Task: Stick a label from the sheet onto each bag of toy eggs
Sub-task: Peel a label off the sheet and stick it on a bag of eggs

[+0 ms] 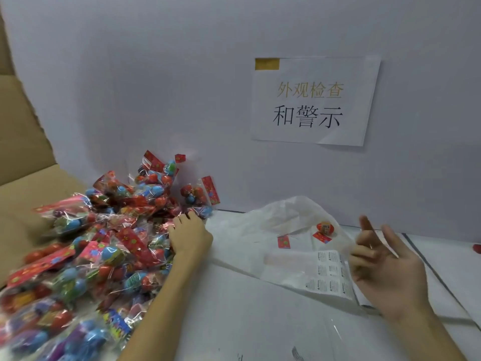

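Head view: right hand (387, 267) raised, fingers loosely spread, empty; one label sheet (329, 274) beside it on white table (247, 308); left hand (190, 235) fingers buried in bag pile (104, 243), uncountable; one loose egg (325, 227); one wall notice (315, 100).
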Motion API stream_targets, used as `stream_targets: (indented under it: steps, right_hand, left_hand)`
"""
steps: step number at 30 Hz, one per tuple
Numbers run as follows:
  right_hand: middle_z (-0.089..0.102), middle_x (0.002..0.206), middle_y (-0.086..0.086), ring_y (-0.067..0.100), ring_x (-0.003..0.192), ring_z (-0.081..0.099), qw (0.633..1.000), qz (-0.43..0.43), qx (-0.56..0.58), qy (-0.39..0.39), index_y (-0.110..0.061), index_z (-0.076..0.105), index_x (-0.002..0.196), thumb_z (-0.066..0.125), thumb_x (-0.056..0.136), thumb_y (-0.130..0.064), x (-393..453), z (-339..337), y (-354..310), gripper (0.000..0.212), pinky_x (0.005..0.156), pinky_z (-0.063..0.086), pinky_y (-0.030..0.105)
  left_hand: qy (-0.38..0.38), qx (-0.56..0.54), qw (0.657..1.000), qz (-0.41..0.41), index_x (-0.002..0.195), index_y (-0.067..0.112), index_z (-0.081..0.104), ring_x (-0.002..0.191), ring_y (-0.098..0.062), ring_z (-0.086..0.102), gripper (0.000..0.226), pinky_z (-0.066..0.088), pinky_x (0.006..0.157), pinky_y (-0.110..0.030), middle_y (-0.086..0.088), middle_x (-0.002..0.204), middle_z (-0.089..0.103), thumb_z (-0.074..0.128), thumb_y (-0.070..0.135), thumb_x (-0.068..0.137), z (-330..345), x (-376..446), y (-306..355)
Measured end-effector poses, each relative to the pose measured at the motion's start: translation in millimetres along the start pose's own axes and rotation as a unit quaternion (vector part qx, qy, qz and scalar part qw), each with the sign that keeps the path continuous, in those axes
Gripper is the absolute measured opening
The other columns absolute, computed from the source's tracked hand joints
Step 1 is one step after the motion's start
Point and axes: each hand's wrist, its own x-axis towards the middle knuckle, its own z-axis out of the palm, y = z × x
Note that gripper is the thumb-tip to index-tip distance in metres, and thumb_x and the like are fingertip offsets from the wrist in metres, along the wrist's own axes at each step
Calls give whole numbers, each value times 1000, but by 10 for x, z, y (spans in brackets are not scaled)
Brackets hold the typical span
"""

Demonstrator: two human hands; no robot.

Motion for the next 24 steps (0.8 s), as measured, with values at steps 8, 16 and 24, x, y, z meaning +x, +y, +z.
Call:
stream_targets:
  steps: [8,16,24]
  right_hand:
    - [70,87,10,19,65,65,981,99,-168,-13,-4,78,117,60,94,-43,59,70,295,48,52,54,25]
    - [75,121,17,25,99,75,940,140,-310,13,-8,79,116,62,90,-40,70,66,515,44,76,57,32]
    - [66,142,8,29,130,64,964,39,-260,-46,-24,50,149,47,101,-42,130,112,559,52,106,51,45]
  left_hand:
    - [148,-79,984,51,123,1,59,110,-32,42,39,44,91,-36,-17,122,52,67,-6,85,-73,-56,39]
    - [381,-295,862,157,143,3,54,113,-29,39,57,42,99,-46,-17,126,55,72,0,90,-350,-142,300]
    - [139,-536,789,268,143,12,56,113,-23,54,48,58,90,-27,2,122,48,71,11,98,-212,-843,997]
